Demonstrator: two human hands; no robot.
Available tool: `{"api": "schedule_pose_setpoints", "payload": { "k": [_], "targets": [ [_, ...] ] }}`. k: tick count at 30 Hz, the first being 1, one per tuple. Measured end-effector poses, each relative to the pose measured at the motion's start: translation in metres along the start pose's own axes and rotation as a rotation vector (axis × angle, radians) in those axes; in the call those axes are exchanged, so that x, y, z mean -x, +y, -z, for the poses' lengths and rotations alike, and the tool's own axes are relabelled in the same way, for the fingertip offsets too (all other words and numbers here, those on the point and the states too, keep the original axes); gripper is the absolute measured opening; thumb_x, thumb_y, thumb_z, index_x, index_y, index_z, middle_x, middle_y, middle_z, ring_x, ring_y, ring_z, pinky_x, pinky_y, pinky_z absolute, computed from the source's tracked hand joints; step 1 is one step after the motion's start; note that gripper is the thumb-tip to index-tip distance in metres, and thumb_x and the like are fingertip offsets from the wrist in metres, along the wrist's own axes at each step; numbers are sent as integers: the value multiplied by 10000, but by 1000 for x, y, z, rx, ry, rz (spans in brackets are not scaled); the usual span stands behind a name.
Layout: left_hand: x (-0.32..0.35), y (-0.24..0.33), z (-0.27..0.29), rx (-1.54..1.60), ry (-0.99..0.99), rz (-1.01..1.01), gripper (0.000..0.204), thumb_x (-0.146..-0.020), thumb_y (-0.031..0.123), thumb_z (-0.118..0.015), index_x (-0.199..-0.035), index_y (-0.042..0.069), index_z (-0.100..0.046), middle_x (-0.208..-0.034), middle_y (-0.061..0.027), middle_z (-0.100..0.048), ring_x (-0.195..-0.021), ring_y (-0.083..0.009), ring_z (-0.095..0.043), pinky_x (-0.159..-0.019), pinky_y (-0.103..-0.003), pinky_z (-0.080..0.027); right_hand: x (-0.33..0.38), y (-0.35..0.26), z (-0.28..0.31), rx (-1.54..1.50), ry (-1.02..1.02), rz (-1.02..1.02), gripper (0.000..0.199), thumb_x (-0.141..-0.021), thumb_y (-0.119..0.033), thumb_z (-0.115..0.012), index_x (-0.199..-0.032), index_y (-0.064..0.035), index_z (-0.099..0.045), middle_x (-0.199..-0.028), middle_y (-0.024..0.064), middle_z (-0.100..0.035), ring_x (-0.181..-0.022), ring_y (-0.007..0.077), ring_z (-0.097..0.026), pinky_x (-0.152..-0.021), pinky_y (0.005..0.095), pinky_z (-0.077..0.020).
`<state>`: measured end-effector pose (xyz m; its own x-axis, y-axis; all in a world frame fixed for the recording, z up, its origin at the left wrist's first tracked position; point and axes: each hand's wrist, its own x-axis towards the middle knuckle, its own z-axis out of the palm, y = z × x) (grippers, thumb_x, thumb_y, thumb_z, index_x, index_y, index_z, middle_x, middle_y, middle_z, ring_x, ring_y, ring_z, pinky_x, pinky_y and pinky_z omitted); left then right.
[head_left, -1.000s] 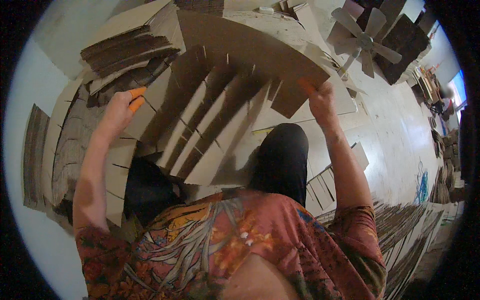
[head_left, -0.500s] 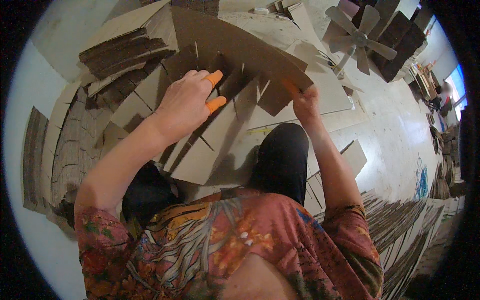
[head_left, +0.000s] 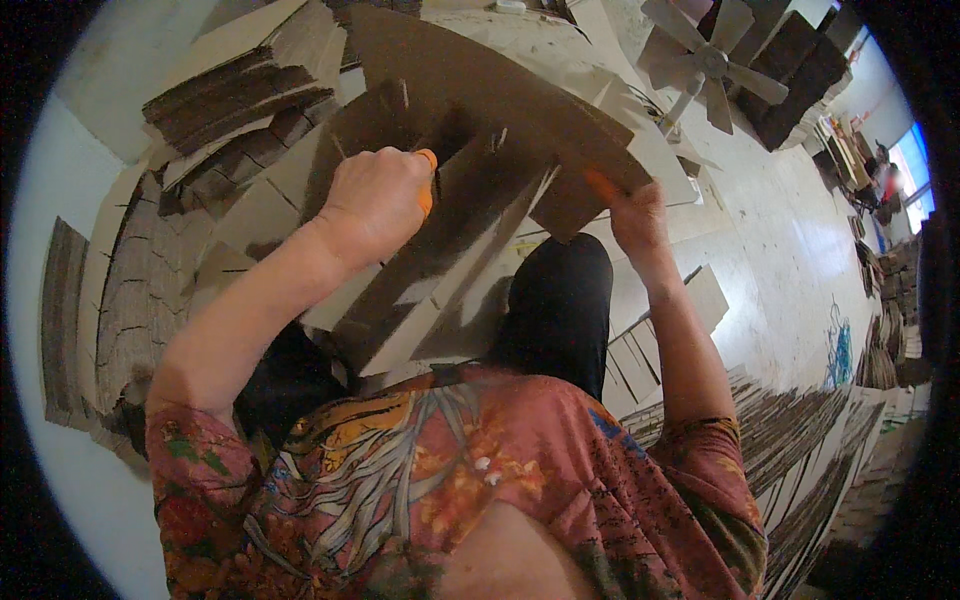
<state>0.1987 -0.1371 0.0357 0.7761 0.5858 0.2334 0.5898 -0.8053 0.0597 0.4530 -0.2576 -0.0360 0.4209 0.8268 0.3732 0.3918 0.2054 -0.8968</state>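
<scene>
A long brown cardboard sheet (head_left: 480, 90) arches across in front of me, with slotted cardboard strips set crosswise against it. My left hand (head_left: 375, 205), with orange covers on its fingers, is closed in a fist around a cardboard strip (head_left: 410, 285); most of the strip's gripped part is hidden by the hand. Farther right, my right hand (head_left: 638, 215) pinches the right end of the long sheet, its covered finger lying along the cardboard. A smaller cardboard flap (head_left: 568, 205) hangs below the sheet beside this hand.
Cardboard stacks stand at the far left (head_left: 240, 85) and along the left side (head_left: 150, 290). A fan (head_left: 710, 62) stands at the back right. More bundled cardboard (head_left: 790, 430) lies at the lower right, and blue twine (head_left: 838, 350) sits on the floor. A person is in the distance.
My left fingers have curled from spread into a fist on the strip. My right hand has shifted slightly right and nearer, the long sheet moving with it. The crosswise strips have tilted.
</scene>
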Motion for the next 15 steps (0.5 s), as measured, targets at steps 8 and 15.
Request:
{"api": "schedule_pose_setpoints", "payload": {
  "k": [8, 15],
  "targets": [
    [-6, -12, 6, 213, 189, 40, 305, -783, 272, -654, -949, 19, -616, -732, -173, -624, -701, -283, -624, -625, -382, -476, 15, -4, 9, -38, 36, 27, 416, -790, 2, -644, -1188, -12, -522, -1025, 70, -634, -907, 156, -581, -798, 289, -469],
    [-34, -32, -1, 80, -115, 108, 269, -758, 239, -655, -808, -20, -602, -813, -227, -612, -816, -382, -602, -716, -454, -477, 11, -62, 13, 403, -48, 280, 517, -791, -21, -620, -1280, -117, -482, -999, 177, -644, -909, 209, -633, -749, 314, -489]
  ]
}}
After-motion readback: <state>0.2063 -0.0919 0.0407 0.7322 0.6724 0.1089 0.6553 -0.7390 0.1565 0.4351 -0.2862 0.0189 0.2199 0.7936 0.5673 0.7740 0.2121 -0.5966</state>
